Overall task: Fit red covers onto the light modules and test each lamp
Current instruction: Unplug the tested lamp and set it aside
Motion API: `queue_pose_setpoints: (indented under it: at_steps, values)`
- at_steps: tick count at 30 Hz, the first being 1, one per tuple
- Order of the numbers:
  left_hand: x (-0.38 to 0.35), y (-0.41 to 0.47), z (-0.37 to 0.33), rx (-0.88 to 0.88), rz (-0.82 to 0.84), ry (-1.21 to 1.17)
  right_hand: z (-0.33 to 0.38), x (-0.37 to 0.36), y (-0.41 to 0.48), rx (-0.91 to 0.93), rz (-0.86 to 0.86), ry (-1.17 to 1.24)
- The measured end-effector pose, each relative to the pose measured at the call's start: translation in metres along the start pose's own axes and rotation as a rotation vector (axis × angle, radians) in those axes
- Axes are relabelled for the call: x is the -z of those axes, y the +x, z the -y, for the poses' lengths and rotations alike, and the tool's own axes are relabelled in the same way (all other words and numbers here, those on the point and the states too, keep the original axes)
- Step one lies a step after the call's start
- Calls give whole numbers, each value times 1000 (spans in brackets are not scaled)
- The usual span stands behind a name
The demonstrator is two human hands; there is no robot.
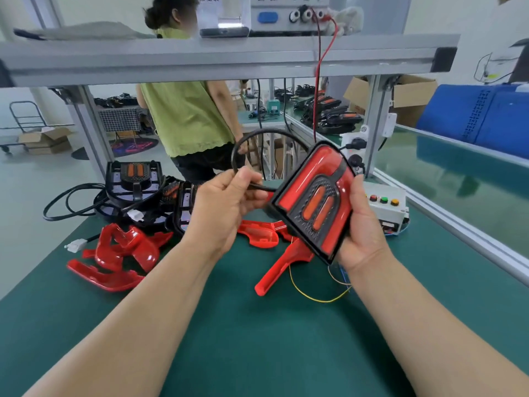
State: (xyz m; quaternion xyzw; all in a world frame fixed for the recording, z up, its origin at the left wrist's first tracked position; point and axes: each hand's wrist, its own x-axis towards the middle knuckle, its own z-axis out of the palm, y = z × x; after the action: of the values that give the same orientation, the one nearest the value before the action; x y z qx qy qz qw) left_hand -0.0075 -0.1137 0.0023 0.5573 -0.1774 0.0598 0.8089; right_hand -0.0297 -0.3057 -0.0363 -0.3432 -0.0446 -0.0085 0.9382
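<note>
My right hand (362, 224) grips a light module (313, 200) with a red cover fitted on it, tilted, above the green bench mat. Its black cable (249, 138) loops up and back down into my left hand (229, 204), which pinches the cable close to the module. Several loose red covers (123, 250) lie on the mat at the left, and more red covers (274, 265) lie under the held module. Bare black light modules (134, 179) with cables are piled at the back left.
A grey test box (390, 207) with red, green and yellow buttons stands at the right, thin yellow and blue wires (315, 296) running from it. A power supply (289, 15) sits on the overhead shelf with red leads hanging. A person in green (186, 116) stands behind the bench.
</note>
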Motion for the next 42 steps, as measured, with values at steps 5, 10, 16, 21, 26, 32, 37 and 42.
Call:
queue_pose_setpoints:
  at_steps: [5, 10, 16, 21, 26, 32, 37, 42]
  values:
    - [-13, -8, 11, 178, 59, -29, 22, -4, 1, 101, -23, -41]
    - [-33, -10, 22, 181, -153, 113, 56, -21, -4, 141, -99, -299]
    - [-78, -27, 14, 178, -180, 221, 95, -21, -33, 243, -300, -542]
    - [-136, -44, 16, 150, 80, 351, 139, 0, -73, 306, -454, -590]
    - [-199, -57, 31, 177, 238, 275, 188, 22, -116, 406, -609, -625]
    - [-274, -76, 48, 154, 395, 226, 251, 51, -165, 505, -825, -683]
    - [-339, -95, 60, 203, 510, 212, 297, 68, -214, 583, -976, -713]
    - [-394, -119, 68, 270, 616, 235, 328, 85, -260, 631, -1087, -759]
